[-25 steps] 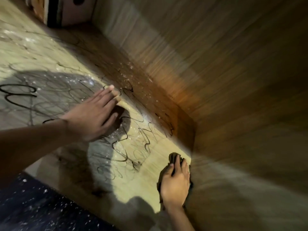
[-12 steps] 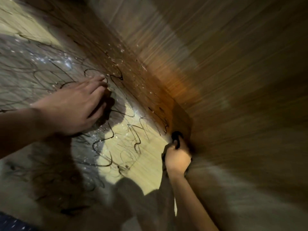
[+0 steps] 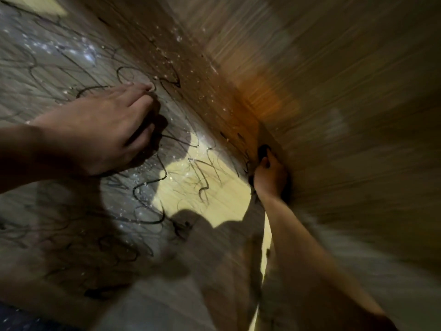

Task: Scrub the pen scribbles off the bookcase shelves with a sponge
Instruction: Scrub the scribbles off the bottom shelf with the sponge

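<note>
Right hand [image 3: 270, 174] grips a dark sponge [image 3: 263, 151], pressed into the shelf's far corner where shelf [image 3: 214, 197] meets the side panel [image 3: 334, 115]. Left hand [image 3: 100, 130] lies flat, fingers loosely bent, on the pen scribbles [image 3: 148, 187]; white specks scattered around. Versus 0.5 s ago: sponge same corner, view closer.

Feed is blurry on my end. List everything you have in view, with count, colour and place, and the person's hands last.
shelf board: one, pale wood, lower left to centre.
pen scribbles: many, black, across the shelf board.
white specks: many, scattered on the board and along the back corner.
bookcase wall: one, brown wood, right side.
sponge: one, dark, in the corner where board meets wall.
left hand: fingers resting on the scribbled board.
right hand: grips the sponge at the corner.
</note>
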`<state>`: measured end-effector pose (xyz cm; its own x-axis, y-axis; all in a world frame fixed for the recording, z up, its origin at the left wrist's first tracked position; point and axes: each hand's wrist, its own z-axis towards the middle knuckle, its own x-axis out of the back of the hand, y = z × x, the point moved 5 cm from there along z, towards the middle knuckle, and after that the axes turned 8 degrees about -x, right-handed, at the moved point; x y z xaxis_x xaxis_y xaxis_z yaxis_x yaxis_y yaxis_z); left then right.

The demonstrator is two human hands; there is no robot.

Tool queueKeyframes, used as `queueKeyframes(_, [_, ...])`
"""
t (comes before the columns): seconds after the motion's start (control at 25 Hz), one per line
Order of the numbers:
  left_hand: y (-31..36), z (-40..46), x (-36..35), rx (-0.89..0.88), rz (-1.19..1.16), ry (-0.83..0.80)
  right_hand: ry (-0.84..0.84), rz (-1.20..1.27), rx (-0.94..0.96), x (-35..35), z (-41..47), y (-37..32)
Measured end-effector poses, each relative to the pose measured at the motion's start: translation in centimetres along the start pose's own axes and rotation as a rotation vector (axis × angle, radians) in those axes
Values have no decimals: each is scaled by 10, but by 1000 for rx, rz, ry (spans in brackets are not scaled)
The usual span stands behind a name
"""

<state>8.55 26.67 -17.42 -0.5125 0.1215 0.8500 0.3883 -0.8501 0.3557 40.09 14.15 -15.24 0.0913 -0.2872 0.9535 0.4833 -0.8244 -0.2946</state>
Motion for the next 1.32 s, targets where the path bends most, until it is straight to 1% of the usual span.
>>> queueKeyframes(0.08, [1, 2, 0, -16, 13, 15, 23, -43, -75, 2, 22, -13])
queueKeyframes(0.12, [1, 2, -1, -18, 17, 26, 25, -60, -78, 2, 27, -20])
queueKeyframes(0.2, [-2, 0, -5, -9, 23, 21, -4, -3, 34, -8, 18, -33])
queueKeyframes(0.28, [-3, 1, -4, -18, -6, 17, -45, 145, 184, -18, -4, -34])
queueKeyframes(0.32, [-2, 1, -4, -38, -19, 24, -26, 200, 187, -16, -6, -28])
queueKeyframes(0.36, [-3, 1, -3, -51, -18, 31, 11, 224, 148, -14, 1, -24])
queueKeyframes(0.4, [-3, 1, -3, -55, -10, 32, 36, 192, 90, -10, 12, -22])
queueKeyframes(0.48, [-2, 1, -4, -68, -5, 16, 53, 56, -1, -6, 30, -29])
queueKeyframes(0.56, [-1, 4, -4, -87, -4, -18, 53, -5, -51, -10, 28, -45])
queueKeyframes(0.64, [-2, 6, -4, -85, -12, -14, 43, -27, 5, -20, 5, -54])
queueKeyframes(0.76, [-6, 4, -8, -61, -23, -16, 25, 24, 70, -23, -12, -27])
queueKeyframes(0.84, [-4, 4, -9, -74, -15, -8, 41, 47, 1, -15, 10, -16])
queueKeyframes(0.92, [-2, 5, -8, -98, -16, -2, 63, 3, -43, -14, 26, -28])
queueKeyframes(0.96, [-2, 6, -7, -104, -28, -2, 57, -8, -3, -17, 22, -41])
queueKeyframes(1.04, [-2, 6, -7, -108, -26, 6, -27, -20, 171, -25, -2, -58])
queueKeyframes(1.08, [-2, 5, -8, -95, -18, 8, -80, -12, 236, -26, -15, -54])
queueKeyframes(1.12, [-3, 4, -9, -77, -15, 8, -115, 7, 250, -23, -23, -41])
queueKeyframes(1.16, [-4, 3, -8, -58, -11, 7, -108, 32, 218, -17, -25, -25])
queueKeyframes(1.24, [-2, 2, -8, -50, -5, 1, -54, 5, 91, -7, -3, -2])
queueKeyframes(1.32, [0, 4, -5, -58, 5, 16, -43, -23, -7, -5, 21, -3])
